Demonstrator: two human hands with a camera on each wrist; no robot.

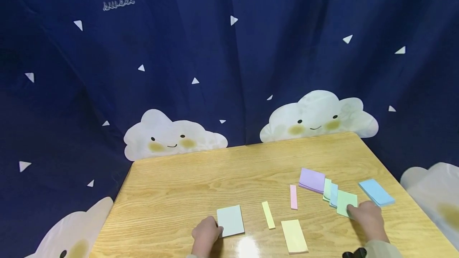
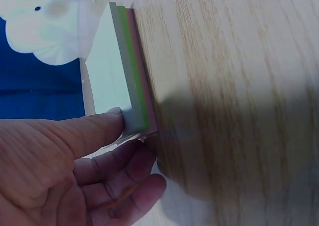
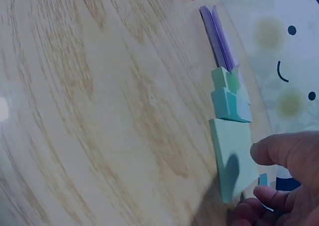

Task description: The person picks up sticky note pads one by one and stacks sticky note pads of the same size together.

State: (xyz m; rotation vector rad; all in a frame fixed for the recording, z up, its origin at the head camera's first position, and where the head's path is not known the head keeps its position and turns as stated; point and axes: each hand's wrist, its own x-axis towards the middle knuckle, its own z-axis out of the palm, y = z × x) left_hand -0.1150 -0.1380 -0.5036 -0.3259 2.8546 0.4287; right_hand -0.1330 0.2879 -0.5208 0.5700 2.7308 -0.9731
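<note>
Near the front of the table, my left hand (image 1: 208, 232) pinches the near left corner of a stack of sticky note pads (image 1: 230, 221). The thumb lies on the pale top pad, fingers at the edge below. Green and pink layers (image 2: 142, 86) show beneath it in the left wrist view. My right hand (image 1: 368, 217) is at the near right corner of a light green sticky note pad (image 3: 234, 153). Its thumb hovers over that pad, casting a shadow on it, with the other fingers loosely bent beside the edge.
Beyond the green pad, a small blue pad (image 1: 334, 195), a small green pad (image 1: 327, 189) and purple pads (image 1: 312, 179) form a line. A blue pad (image 1: 376, 192) lies at the right. Between my hands are a pink strip (image 1: 293, 197), a yellow strip (image 1: 268, 215) and a yellow pad (image 1: 294, 236).
</note>
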